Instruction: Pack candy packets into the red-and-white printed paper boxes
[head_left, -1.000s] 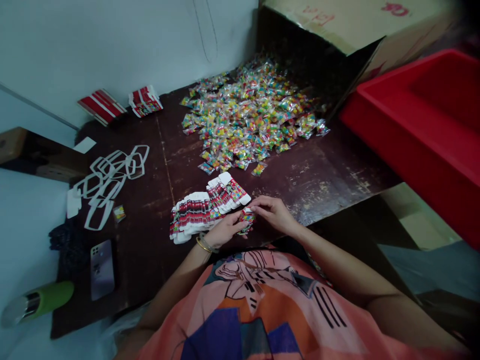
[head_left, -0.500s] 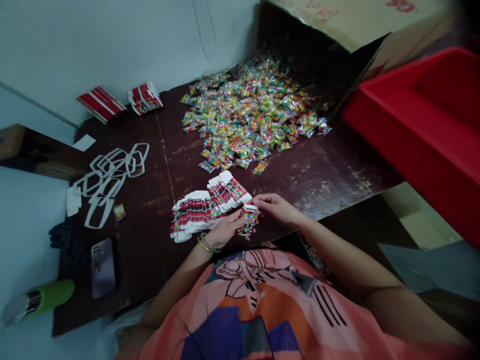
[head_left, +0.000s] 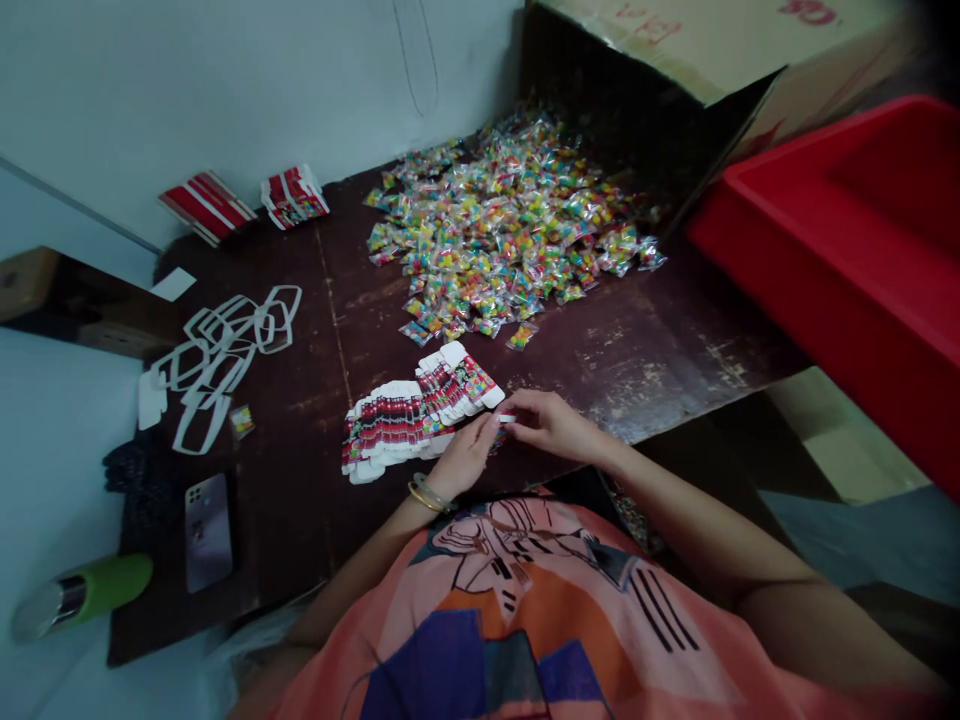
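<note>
My left hand [head_left: 466, 456] and my right hand [head_left: 551, 424] meet at the table's near edge, closed around one small printed candy box [head_left: 507, 418]. Only its white flap and a sliver of its colourful side show between the fingers. Just left of my hands lies a fanned row of flat red-and-white candy boxes [head_left: 386, 425], with a second overlapping bunch [head_left: 454, 385] at its right end. Beyond them spreads a large heap of clear candy packets [head_left: 495, 230], and one packet [head_left: 521, 335] lies apart at its near side.
White paper bands [head_left: 217, 350], a phone [head_left: 208, 530] and a green bottle [head_left: 112, 587] are on the left. Red-and-white card stacks [head_left: 292, 196] lean by the wall. A red bin [head_left: 840, 250] and a cardboard box [head_left: 720, 50] stand at the right.
My hands have closed in over the small box, covering most of its printed face. My left hand shifted right and turned over it; my right fingers are now at its flap end.
</note>
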